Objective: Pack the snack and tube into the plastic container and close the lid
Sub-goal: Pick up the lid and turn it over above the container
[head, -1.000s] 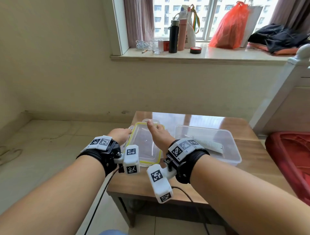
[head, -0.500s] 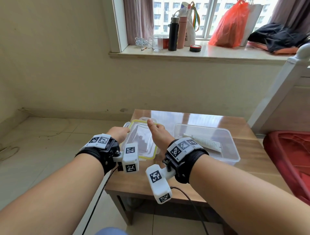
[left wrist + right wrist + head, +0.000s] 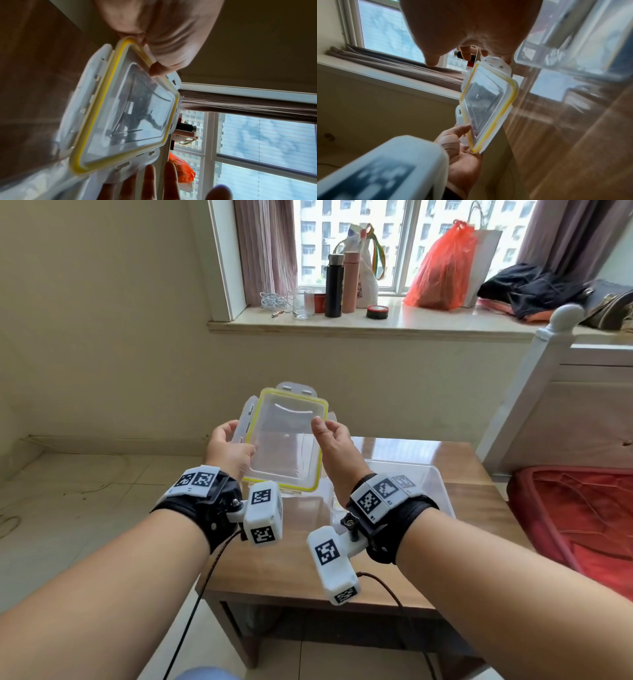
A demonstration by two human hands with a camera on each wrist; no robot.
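A clear lid (image 3: 287,440) with a yellow seal and white latch flaps is held up above the table, tilted to face me. My left hand (image 3: 236,436) grips its left edge, and the thumb (image 3: 158,69) lies on the yellow rim. My right hand (image 3: 325,429) pinches the right edge, thumb in front and fingers (image 3: 150,180) behind a flap. In the right wrist view the lid (image 3: 488,101) hangs between both hands. The clear container (image 3: 431,484) stands on the table behind my right wrist; its contents are hidden or blurred.
The wooden table (image 3: 308,559) is small, with floor on its left and a white bed frame (image 3: 534,378) and red cover (image 3: 575,515) on its right. The windowsill (image 3: 376,320) behind holds bottles and an orange bag (image 3: 442,268).
The lid lay flat on the table under both hands; now it is lifted off and tilted up between them. My view has risen with it.
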